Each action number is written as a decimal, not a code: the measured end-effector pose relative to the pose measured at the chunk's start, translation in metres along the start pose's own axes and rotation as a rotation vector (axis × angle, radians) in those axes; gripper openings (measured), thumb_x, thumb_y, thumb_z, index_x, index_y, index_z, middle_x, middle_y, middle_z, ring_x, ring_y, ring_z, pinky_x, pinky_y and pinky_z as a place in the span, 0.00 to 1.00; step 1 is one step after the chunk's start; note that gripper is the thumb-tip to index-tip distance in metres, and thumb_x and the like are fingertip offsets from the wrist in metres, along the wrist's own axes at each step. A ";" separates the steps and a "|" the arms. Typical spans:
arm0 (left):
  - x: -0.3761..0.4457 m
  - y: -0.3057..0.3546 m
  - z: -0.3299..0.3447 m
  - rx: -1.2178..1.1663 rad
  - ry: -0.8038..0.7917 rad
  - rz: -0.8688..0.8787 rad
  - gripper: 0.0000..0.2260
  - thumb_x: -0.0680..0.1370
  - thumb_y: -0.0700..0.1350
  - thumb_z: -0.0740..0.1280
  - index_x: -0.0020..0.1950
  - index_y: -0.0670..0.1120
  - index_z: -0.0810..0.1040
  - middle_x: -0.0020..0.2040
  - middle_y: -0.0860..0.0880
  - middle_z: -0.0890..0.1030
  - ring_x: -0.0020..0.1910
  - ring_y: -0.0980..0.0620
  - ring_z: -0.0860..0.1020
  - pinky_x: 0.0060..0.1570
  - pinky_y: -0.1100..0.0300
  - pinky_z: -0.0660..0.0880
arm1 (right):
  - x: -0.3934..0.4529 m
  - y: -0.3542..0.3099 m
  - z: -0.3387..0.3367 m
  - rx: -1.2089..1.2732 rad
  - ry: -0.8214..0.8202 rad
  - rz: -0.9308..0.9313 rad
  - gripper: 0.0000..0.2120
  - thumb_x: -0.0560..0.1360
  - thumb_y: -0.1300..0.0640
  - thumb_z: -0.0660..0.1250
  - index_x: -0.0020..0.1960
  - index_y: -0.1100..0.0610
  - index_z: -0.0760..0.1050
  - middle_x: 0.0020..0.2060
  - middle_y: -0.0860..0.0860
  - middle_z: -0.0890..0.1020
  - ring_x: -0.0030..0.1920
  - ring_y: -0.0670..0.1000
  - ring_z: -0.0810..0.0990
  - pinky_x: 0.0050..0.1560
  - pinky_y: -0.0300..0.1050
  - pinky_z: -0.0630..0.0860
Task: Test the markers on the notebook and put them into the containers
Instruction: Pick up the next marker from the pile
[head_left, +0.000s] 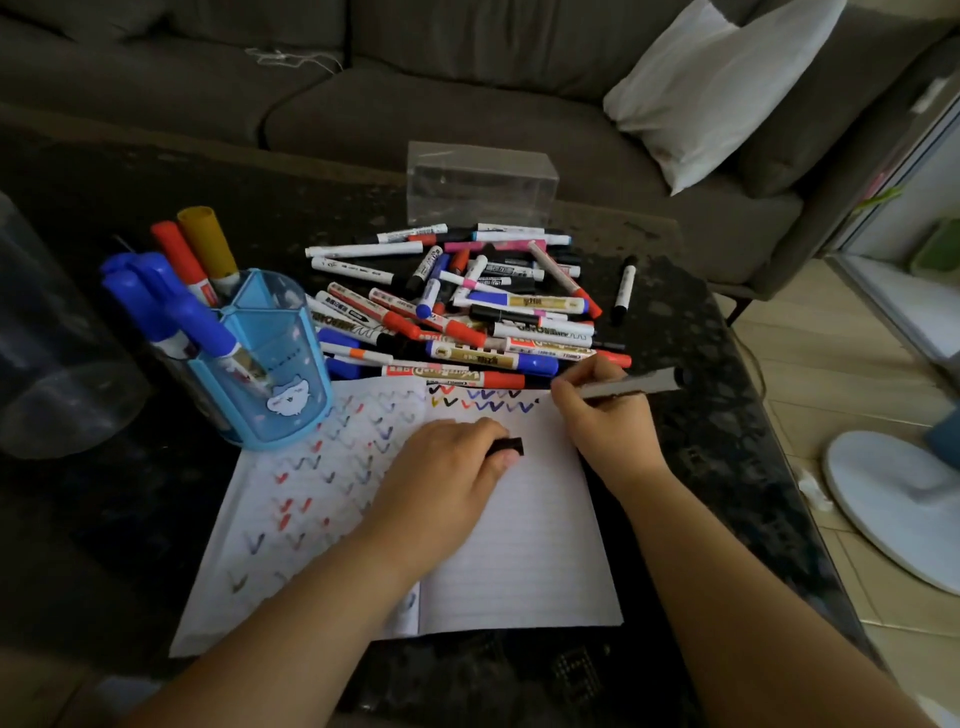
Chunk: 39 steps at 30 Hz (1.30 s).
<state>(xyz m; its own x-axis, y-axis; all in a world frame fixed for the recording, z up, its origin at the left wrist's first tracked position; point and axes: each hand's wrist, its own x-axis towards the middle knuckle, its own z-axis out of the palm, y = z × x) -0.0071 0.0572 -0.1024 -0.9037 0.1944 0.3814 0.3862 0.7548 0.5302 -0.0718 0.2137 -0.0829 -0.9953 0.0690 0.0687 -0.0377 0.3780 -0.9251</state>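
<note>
A single head-worn camera looks forward and steeply down, close over the worktop (727, 415) (wide-angle, so the edges bend). Both forearms enter from the bottom edge, and a sofa (415, 104) fills the top.

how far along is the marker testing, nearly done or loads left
Early to midway, by the look of it. Done: several markers stand in the blue holder, and the notebook has test squiggles on its left page and along the top of the right. In hand: the right hand holds a marker at the page, and the left hand grips a black cap. Left: the big pile; the clear box looks empty.
</note>
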 end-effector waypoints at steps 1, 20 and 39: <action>0.000 -0.001 0.000 0.004 -0.005 -0.003 0.15 0.79 0.52 0.58 0.55 0.44 0.77 0.42 0.47 0.80 0.43 0.48 0.75 0.42 0.57 0.67 | 0.000 0.002 0.000 0.007 0.012 -0.013 0.06 0.74 0.61 0.68 0.39 0.57 0.73 0.31 0.48 0.76 0.28 0.37 0.74 0.30 0.27 0.70; -0.002 0.001 0.002 0.012 0.000 -0.007 0.14 0.80 0.52 0.58 0.57 0.44 0.76 0.45 0.48 0.80 0.46 0.49 0.75 0.46 0.56 0.69 | 0.004 0.004 0.002 -0.075 -0.004 -0.004 0.11 0.75 0.61 0.67 0.37 0.57 0.68 0.29 0.48 0.73 0.25 0.41 0.70 0.25 0.28 0.66; 0.002 0.001 -0.009 -0.245 -0.120 -0.295 0.04 0.78 0.49 0.63 0.52 0.52 0.75 0.46 0.54 0.80 0.47 0.56 0.77 0.48 0.62 0.73 | -0.003 -0.016 -0.013 0.226 -0.021 0.239 0.06 0.76 0.53 0.67 0.45 0.55 0.73 0.33 0.52 0.77 0.33 0.47 0.73 0.35 0.41 0.71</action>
<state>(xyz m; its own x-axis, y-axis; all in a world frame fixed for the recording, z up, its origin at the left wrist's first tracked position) -0.0066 0.0530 -0.0942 -0.9920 0.0744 0.1023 0.1264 0.6203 0.7741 -0.0674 0.2200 -0.0635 -0.9799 0.1108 -0.1661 0.1808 0.1391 -0.9736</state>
